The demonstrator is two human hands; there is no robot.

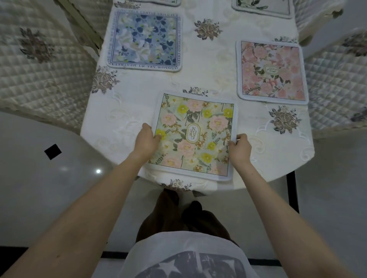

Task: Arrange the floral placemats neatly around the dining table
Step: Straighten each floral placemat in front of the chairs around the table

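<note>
The person stands at the near end of the counter [111, 139], which is draped in a cream embroidered cloth, both bare arms reaching forward to the green-and-yellow placemat [193, 135] lying flat at the near edge, slightly askew to the counter's end. The left hand [148, 139] rests on the mat's left border, fingers lying over the edge onto the printed flowers, thumb out on the cloth side; whether it grips the edge or only presses on it I cannot tell. The right hand [239, 147] pinches the mat's right edge between thumb and curled fingers, close to the white border. An oval label with lettering sits at the middle of this mat. Farther up on the left lies the blue placemat [145, 39], flat, with a line of text running round its border. On the right side lies the pink placemat [271, 72], also flat, close to the counter's right edge. Two more mats show only partly at the far end, one on the left [156, 2] and one on the right [262, 8]. Quilted chair covers [37, 65] with embroidered flowers flank the counter on both sides. Below, a glossy pale floor [59, 178] with a black diamond inlay.
</note>
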